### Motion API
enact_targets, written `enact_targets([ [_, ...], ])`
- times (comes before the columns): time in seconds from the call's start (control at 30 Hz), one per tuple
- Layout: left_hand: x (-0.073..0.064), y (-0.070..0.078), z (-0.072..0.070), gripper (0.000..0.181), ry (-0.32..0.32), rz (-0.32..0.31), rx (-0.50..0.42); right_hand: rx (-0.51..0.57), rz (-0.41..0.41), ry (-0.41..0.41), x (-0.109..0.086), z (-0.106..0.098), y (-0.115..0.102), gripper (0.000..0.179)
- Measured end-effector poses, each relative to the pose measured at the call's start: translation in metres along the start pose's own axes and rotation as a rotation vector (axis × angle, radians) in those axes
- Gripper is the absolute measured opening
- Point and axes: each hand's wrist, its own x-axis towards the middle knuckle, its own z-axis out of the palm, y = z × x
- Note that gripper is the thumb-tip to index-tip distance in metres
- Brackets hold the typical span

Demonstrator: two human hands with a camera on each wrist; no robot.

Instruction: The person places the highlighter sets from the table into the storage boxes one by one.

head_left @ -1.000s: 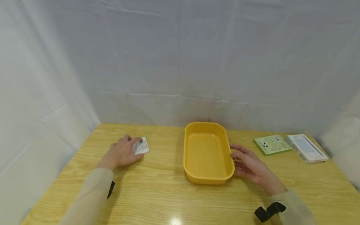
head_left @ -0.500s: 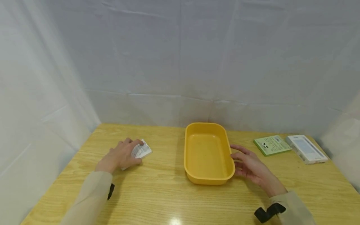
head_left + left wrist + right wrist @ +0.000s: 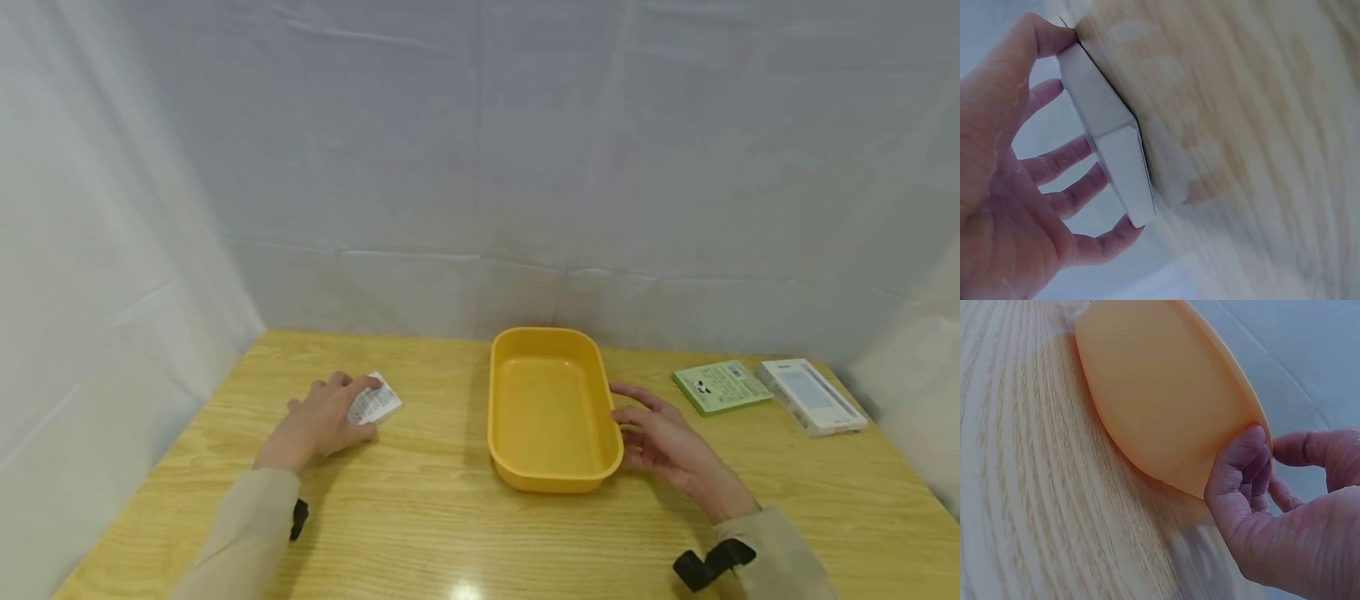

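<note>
My left hand lies over a small white box with fine print on its top, at the left of the table. In the left wrist view the thumb is at one end and the fingertips grip the other edges of the white box, which lies at the wood surface. My right hand is at the right side of a yellow plastic basin. Seen from the right wrist, curled fingers pinch the rim and outer wall of the basin. Inside, the basin holds nothing visible.
To the right of the basin, a flat green box with print lies on the wooden table. Beside it is a white box with a pale blue panel. A white cloth hangs behind the table and along both sides.
The white box has turned a little under my left hand, and its near corner has shown beneath the thumb. The right hand and the basin stay in place.
</note>
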Motion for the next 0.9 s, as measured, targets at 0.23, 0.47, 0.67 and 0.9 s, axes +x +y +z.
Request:
enact_targets([
  [0.23, 0.000, 0.001, -0.002, 0.067, 0.068, 0.012, 0.037, 0.007, 0.007, 0.001, 0.001, 0.000, 0.001, 0.061],
  [0.47, -0.004, 0.013, -0.006, 0.065, 0.170, 0.075, 0.045, 0.022, -0.003, -0.022, 0.002, -0.002, 0.001, 0.060],
  [0.67, -0.011, 0.028, -0.009, 0.066, 0.218, 0.102, 0.045, 0.036, -0.003, -0.037, 0.000, -0.002, 0.001, 0.058],
  [0.9, -0.014, 0.038, -0.008, 0.066, 0.251, 0.120, 0.034, 0.060, -0.011, -0.053, -0.001, -0.003, 0.002, 0.055],
])
